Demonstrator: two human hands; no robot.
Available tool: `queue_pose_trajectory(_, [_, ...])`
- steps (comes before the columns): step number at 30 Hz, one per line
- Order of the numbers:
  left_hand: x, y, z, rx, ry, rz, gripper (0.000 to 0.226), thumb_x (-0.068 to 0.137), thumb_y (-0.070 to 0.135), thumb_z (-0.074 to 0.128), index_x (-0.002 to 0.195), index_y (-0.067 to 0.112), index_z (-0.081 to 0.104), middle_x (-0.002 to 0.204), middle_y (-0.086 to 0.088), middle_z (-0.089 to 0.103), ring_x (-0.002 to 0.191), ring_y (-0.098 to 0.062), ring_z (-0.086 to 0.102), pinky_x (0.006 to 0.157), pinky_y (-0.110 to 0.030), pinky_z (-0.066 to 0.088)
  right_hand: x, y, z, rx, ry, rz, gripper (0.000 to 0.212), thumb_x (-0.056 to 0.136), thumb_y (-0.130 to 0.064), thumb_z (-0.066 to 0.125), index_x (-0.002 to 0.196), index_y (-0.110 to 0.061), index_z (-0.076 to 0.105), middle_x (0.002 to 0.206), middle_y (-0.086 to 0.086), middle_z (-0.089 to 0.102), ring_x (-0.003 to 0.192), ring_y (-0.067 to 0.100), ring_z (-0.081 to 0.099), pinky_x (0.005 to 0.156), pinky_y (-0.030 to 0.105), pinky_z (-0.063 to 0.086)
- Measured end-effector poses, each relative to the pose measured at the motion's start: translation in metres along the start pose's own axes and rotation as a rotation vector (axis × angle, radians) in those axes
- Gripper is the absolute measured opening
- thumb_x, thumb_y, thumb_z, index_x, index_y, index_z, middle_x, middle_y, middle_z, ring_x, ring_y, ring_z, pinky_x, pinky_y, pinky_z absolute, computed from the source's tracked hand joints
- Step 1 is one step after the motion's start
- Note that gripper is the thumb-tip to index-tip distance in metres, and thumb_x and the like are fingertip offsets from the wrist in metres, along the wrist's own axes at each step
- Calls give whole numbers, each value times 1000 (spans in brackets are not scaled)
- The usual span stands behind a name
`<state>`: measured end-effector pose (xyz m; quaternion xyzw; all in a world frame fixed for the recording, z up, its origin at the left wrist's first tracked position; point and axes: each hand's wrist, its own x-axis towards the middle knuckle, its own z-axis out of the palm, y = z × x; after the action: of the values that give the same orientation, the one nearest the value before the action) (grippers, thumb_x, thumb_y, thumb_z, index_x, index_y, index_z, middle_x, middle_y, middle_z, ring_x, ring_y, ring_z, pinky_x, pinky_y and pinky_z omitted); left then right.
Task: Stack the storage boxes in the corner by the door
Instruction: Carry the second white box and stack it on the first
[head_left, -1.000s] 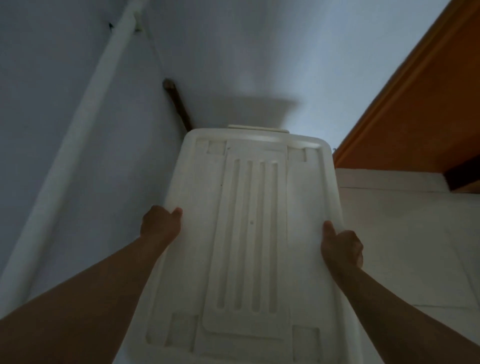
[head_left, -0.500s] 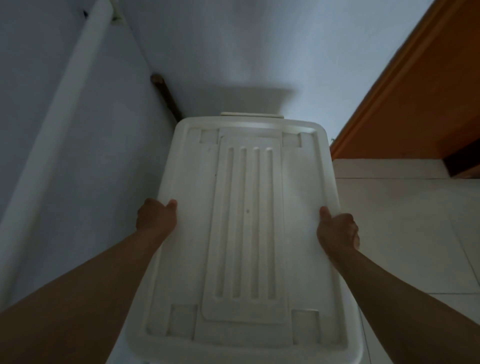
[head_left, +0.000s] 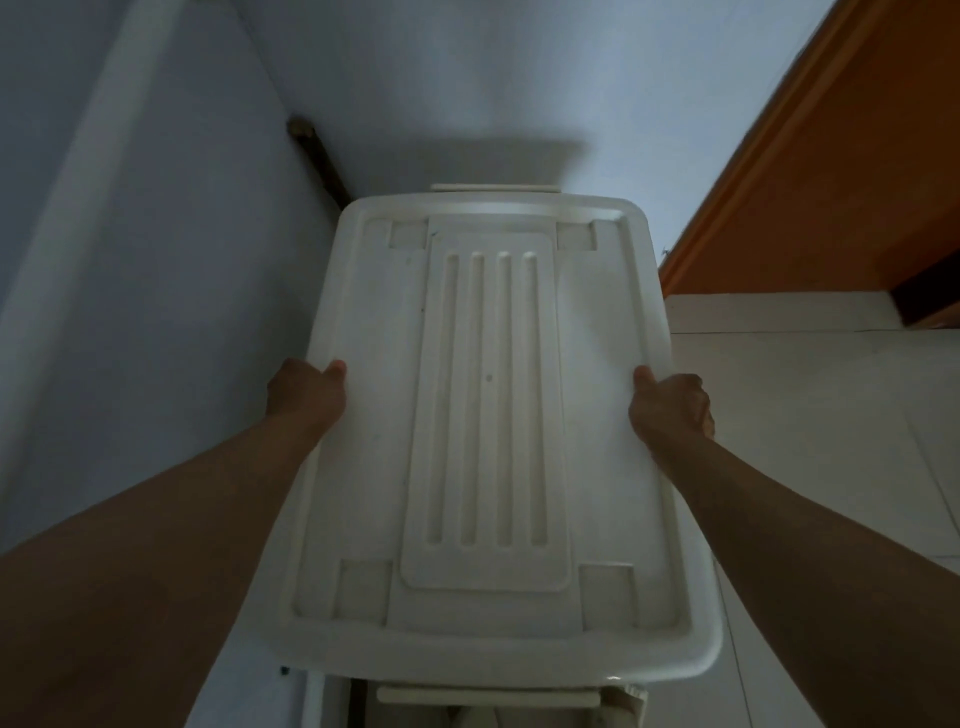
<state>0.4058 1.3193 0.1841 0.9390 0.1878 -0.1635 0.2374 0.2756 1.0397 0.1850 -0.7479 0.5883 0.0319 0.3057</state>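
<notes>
White storage box (head_left: 488, 415) with four ribbed lid grooves, pale bluish walls (head_left: 171, 249), orange-brown door (head_left: 852, 171), whitish floor tiles (head_left: 810, 395)

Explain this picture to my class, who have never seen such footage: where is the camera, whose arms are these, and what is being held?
The camera sits on a person's head, looking forward and down, so the arms are the wearer's own. The left hand and right hand grip the long sides of a white storage box, seen from above by its ribbed lid. It sits in a corner between pale walls, with an orange door at the right. Below its near edge, part of another white box shows. The floor is pale tile.
</notes>
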Motion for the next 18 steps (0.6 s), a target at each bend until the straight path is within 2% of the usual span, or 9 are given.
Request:
queue_pose_trajectory(6, [-10,0,-2,15,-17,3,58,96,28,48,137,-11,34,143,-30,41,132,-41,41,107,-40,36,-10,6,-10,-17,-91,-96,56,94,-27,52,136,4,33,139,23,42,126,39,45,104,43,38])
queue_pose_trajectory(12, [-54,0,-11,136,-106,3,84,92,36,55,149,-3,7,153,-26,19,140,-39,26,113,-44,27,-41,20,-31,-68,-232,-230,81,88,-25,62,148,-7,11,148,20,28,135,36,34,109,46,34])
queue_pose_trajectory(16, [-107,-1,-7,281,-68,101,79,92,39,54,148,5,10,155,-20,12,143,-35,16,113,-51,19,-59,38,-56,-157,-265,-333,81,89,-25,60,150,-9,9,155,18,16,140,34,25,112,44,28])
queue_pose_trajectory(18, [-134,-6,-2,344,-63,167,79,92,41,52,149,6,10,157,-19,8,145,-35,12,114,-52,18,-66,51,-68,-201,-276,-360,80,90,-25,60,150,-7,10,154,18,16,141,33,24,112,43,27])
